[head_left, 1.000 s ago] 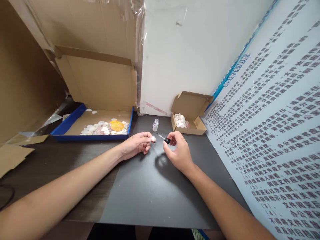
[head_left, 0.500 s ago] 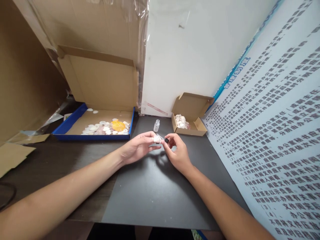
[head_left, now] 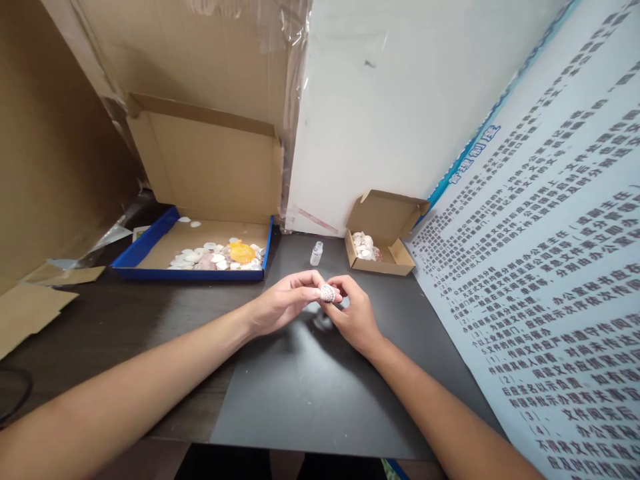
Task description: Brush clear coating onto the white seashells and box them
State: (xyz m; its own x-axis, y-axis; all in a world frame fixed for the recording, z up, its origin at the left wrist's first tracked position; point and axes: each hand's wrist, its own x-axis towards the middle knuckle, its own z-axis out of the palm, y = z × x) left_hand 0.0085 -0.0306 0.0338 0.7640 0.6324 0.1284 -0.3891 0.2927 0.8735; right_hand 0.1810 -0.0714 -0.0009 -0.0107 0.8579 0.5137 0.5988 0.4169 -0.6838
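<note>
My left hand [head_left: 286, 305] pinches a small speckled shell [head_left: 327, 293] between thumb and fingertips above the dark mat [head_left: 310, 393]. My right hand [head_left: 353, 313] is closed right beside the shell, its fingers touching it; the black-capped brush it held earlier is hidden behind the shell and fingers. A small clear bottle [head_left: 317, 253] stands open on the mat just beyond both hands.
A blue-edged cardboard tray [head_left: 145, 245] with several pale shells and an orange one [head_left: 242, 251] lies at the back left. A small open carton [head_left: 395, 250] with shells sits at the back right. A printed poster [head_left: 550, 280] leans along the right side. Cardboard walls stand behind.
My hands have come together. The shell has turned its speckled side up, and the brush with its black cap, visible before in my right hand, is now hidden behind the shell.
</note>
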